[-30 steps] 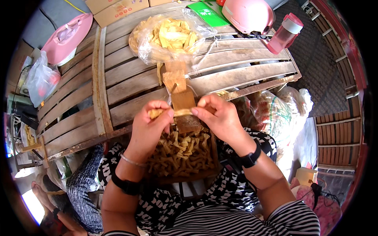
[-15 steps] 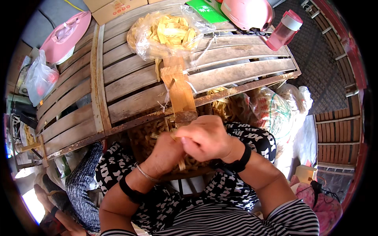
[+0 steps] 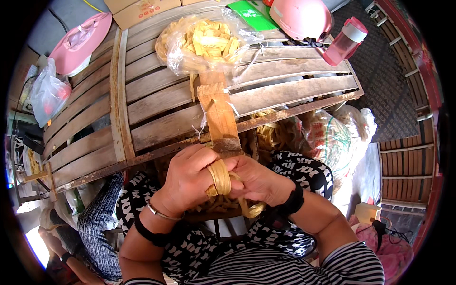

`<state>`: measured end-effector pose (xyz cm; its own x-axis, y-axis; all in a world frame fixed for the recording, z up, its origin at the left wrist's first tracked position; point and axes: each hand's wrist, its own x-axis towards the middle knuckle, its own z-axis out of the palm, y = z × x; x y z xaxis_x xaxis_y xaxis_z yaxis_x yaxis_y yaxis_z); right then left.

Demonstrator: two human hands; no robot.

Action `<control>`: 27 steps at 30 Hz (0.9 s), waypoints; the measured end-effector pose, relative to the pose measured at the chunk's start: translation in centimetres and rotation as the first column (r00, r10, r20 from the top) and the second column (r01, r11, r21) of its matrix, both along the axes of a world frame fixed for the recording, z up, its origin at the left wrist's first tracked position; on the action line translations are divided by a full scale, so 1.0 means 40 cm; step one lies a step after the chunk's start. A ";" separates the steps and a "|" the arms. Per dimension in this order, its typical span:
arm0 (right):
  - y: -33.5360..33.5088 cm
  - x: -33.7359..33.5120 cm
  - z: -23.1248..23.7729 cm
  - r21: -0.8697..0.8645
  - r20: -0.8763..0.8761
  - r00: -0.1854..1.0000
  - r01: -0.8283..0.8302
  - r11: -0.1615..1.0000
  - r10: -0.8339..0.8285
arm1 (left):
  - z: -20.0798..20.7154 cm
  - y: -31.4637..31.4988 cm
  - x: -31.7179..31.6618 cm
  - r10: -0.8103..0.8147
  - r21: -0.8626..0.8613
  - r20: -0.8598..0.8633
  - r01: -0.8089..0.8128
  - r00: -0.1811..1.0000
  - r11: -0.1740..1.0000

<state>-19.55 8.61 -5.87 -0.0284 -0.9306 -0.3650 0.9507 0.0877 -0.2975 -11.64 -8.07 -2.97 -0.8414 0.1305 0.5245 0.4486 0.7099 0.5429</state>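
Observation:
Both hands meet at the near end of a narrow wooden board (image 3: 221,118). A flat, yellow, pliable strip (image 3: 220,177) is looped between them, and its loose end hangs below my right fingers. My left hand (image 3: 187,175) is closed, with the loop at its fingertips. From the other side my right hand (image 3: 266,178) pinches the same strip, its fingers closed. More yellow pieces (image 3: 216,205) lie below the hands in a container over my lap, largely hidden by them. Further along the board, a clear plastic bag (image 3: 173,52) is filled with similar yellow strips.
A slatted bench (image 3: 159,104) with a rusty metal edge spans the front. On it stand a pink bottle (image 3: 343,45), a pink helmet (image 3: 301,19) and a green packet (image 3: 250,14). Filled plastic bags (image 3: 327,135) sit below its right side. Another person's arm (image 3: 71,263) shows lower left.
My hands have turned and moved slightly apart. A looped yellow strip, mostly hidden between them before, now shows clearly, with a loose end hanging out.

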 end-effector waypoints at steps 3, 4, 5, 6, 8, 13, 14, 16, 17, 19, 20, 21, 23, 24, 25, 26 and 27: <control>-0.020 0.001 0.039 0.153 -0.407 0.854 0.415 0.897 -0.325 | -0.004 0.009 -0.006 0.192 -0.029 -0.106 -0.196 0.976 0.980; -0.018 -0.001 0.044 0.063 -0.576 0.740 0.464 0.884 -0.347 | -0.004 0.012 -0.008 0.273 -0.040 -0.117 -0.280 0.955 0.959; -0.016 0.001 0.044 0.005 -0.709 0.622 0.475 0.880 -0.331 | -0.007 0.016 -0.007 0.259 0.031 -0.008 -0.259 0.966 0.966; -0.014 0.005 0.043 -0.054 -0.819 0.482 0.475 0.878 -0.311 | -0.014 0.021 -0.005 0.233 0.104 0.101 -0.244 0.967 0.964; -0.010 -0.001 0.057 -0.072 -0.940 0.275 0.414 0.907 -0.200 | -0.018 0.020 0.002 0.082 0.273 0.354 -0.187 0.932 0.944; -0.013 0.008 0.023 0.002 -0.891 -0.432 0.305 0.953 0.140 | -0.037 0.019 0.007 0.111 0.046 0.236 -0.125 0.965 0.991; -0.010 0.006 0.014 0.045 -0.909 -0.380 0.320 0.946 0.172 | -0.035 0.020 0.003 0.090 0.069 0.198 -0.105 0.976 0.992; -0.006 0.002 0.017 0.175 -0.981 -0.029 0.295 0.939 0.192 | -0.024 0.007 0.005 0.027 0.334 0.285 -0.126 0.958 0.934; -0.009 0.000 0.036 0.242 -0.946 0.272 0.229 0.943 0.177 | -0.015 -0.003 0.008 -0.007 0.453 0.322 -0.148 0.947 0.879; -0.008 -0.006 0.064 0.303 -0.616 0.772 0.049 0.952 0.156 | -0.013 -0.009 0.015 -0.031 0.792 0.256 -0.192 0.966 0.579; 0.000 -0.008 0.049 0.131 -0.415 0.905 -0.037 0.991 0.089 | 0.000 -0.015 0.014 0.008 0.850 0.226 -0.201 0.974 0.487; 0.008 -0.011 0.042 0.106 -0.410 0.909 -0.029 0.994 0.071 | 0.015 -0.026 0.011 0.050 0.899 0.199 -0.203 0.979 0.389; 0.011 -0.017 0.044 0.057 -0.397 0.917 -0.019 0.998 0.040 | 0.020 -0.046 0.004 0.035 0.814 0.314 -0.288 0.949 0.504; 0.008 -0.020 0.045 0.093 -0.414 0.909 0.000 0.996 0.039 | 0.019 -0.048 0.004 0.013 0.785 0.414 -0.364 0.910 0.501; 0.005 -0.022 0.045 0.128 -0.431 0.902 0.019 0.992 0.038 | 0.017 -0.051 0.004 -0.010 0.748 0.509 -0.437 0.861 0.499; 0.001 -0.023 0.046 0.162 -0.449 0.893 0.040 0.986 0.037 | 0.004 -0.050 0.009 -0.099 0.757 0.534 -0.423 0.840 0.497; -0.005 -0.017 0.049 0.194 -0.480 0.876 0.055 0.979 0.046 | -0.003 -0.047 0.011 -0.252 0.790 0.543 -0.385 0.801 0.476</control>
<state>-20.25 8.40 -3.89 -0.2507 -0.8411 -0.4792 0.6953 0.1880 -0.6937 -11.20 -9.94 -3.08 -0.9644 -0.1678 -0.2041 -0.1626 -0.2322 0.9590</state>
